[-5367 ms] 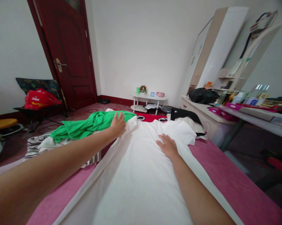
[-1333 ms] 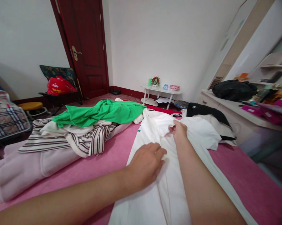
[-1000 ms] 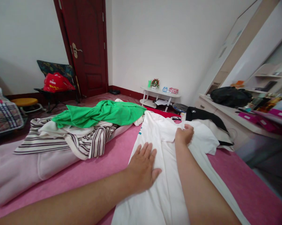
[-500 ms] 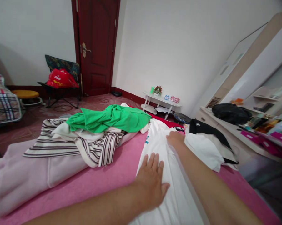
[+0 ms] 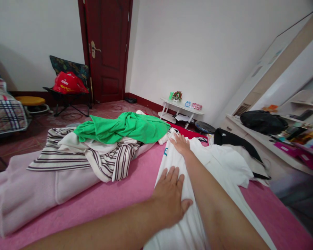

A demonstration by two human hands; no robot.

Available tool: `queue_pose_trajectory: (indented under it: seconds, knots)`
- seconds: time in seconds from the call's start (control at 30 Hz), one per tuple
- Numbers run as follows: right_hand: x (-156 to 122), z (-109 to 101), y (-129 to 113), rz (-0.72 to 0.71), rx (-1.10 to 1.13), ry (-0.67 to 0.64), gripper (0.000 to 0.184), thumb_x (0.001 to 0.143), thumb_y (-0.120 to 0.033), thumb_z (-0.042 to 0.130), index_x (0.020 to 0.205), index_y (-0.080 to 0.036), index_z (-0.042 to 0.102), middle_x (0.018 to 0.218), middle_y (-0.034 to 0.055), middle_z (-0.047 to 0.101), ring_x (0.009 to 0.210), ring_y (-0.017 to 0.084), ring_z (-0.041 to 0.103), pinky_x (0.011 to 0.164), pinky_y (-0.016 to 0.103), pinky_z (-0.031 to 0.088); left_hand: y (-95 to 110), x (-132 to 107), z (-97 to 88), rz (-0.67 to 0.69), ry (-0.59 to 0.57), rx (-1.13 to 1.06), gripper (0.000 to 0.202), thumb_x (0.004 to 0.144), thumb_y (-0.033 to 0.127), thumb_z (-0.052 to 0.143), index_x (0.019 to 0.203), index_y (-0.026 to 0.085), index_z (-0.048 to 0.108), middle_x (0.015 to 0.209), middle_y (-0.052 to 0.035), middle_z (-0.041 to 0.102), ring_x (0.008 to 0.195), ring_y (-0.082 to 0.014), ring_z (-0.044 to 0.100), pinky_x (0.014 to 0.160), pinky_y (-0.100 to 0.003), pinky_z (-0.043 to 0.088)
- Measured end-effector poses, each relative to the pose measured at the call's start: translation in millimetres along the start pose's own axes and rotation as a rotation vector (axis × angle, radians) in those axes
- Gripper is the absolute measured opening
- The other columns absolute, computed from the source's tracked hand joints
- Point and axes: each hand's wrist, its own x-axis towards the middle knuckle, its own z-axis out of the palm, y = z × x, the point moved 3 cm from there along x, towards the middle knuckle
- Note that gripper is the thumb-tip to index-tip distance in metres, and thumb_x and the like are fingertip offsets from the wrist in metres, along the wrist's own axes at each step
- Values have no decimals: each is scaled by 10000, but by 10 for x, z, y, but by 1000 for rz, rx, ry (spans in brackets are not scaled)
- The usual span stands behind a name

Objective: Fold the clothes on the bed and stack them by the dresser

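Note:
A white T-shirt with a small teal print lies lengthwise on the pink bedspread. One side of it is folded over in a long strip, and a sleeve spreads out on the right. My left hand rests flat on the folded strip, fingers stretched out and thumb apart. Farther up, near the shirt's far end, my right hand lies on the cloth with its fingers extended. To the left sits a heap with a green garment over a black-and-white striped shirt.
A pale pink blanket lies folded under the heap. A black-and-white garment is beyond the T-shirt's sleeve. At right stands a dresser bearing a black bag. A low white table is by the wall.
My right hand has moved left across the shirt's far end, and its fingers are now stretched out. More of the shirt's right side and sleeve lies spread flat. My left hand stays put.

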Motion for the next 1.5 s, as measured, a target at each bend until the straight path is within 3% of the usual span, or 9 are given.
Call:
queue_pose_trajectory:
  seconds: [0.1,0.23,0.53,0.8,0.93,1.07,1.2,1.3,1.5]
  knots:
    - [-199,-35,72,-24,-32,-77,699,885,-658,177,1483,-298,126,1570,45,33,1430,240,-12,1109,551,61,-88,43,-4,-16,125,-73,582,952,444,284,1392,80,393,1464,-163,354,1376,-272,272,1139,-442,204]
    - [-560,-97,267,-37,-23,-140,689,884,-663,163,1481,-323,120,1571,13,2,1429,259,-2,1115,547,56,-194,125,47,12,222,-105,379,923,147,331,1180,110,608,1318,-113,548,1257,-196,459,1091,-319,318]
    - [-1628,-267,536,-48,-71,-138,581,950,-527,134,1481,-292,154,1568,43,70,1430,246,47,1127,503,108,-195,138,137,116,215,16,386,864,66,416,1216,85,573,1343,-154,510,1261,-253,446,1075,-372,333]
    - [-2739,-439,542,-205,-6,-185,626,933,-546,251,1478,-240,205,1560,81,99,1427,264,71,1127,508,149,-209,-47,33,61,291,-270,500,723,-48,462,1201,84,526,1251,-145,538,1192,-213,490,1052,-326,365]
    - [-3112,-500,473,-313,125,-78,560,917,-462,392,1412,-202,376,1517,116,262,1403,256,204,1122,473,213,-142,-534,-72,180,189,-369,433,695,-22,515,1086,153,574,1188,-98,552,1132,-209,519,1017,-345,391]
    - [-3391,-590,306,-372,402,87,408,841,-255,542,1248,-233,544,1349,96,495,1252,219,448,1062,411,342,-6,-1214,-291,299,-122,-420,322,718,-13,507,933,186,638,1172,-53,533,945,-158,588,821,-260,479]
    - [-3674,-688,90,-491,613,75,308,746,-68,572,994,-236,642,1051,40,586,966,157,584,846,285,470,157,-1711,-546,432,-376,-418,339,680,-3,603,938,215,636,1122,-27,543,933,-152,574,776,-218,471]
    - [-3822,-726,-12,-546,685,60,261,727,-28,571,891,-218,645,930,24,572,834,132,585,729,246,467,273,-1836,-643,492,-415,-341,387,627,28,701,950,224,615,1039,-24,592,945,-180,565,826,-247,456]
    - [-3836,-833,12,-481,821,109,190,718,-10,564,732,-196,606,812,8,582,762,130,577,683,244,432,450,-1799,-787,591,-401,-378,247,737,-17,556,845,203,584,880,-28,652,865,-166,602,797,-246,451]
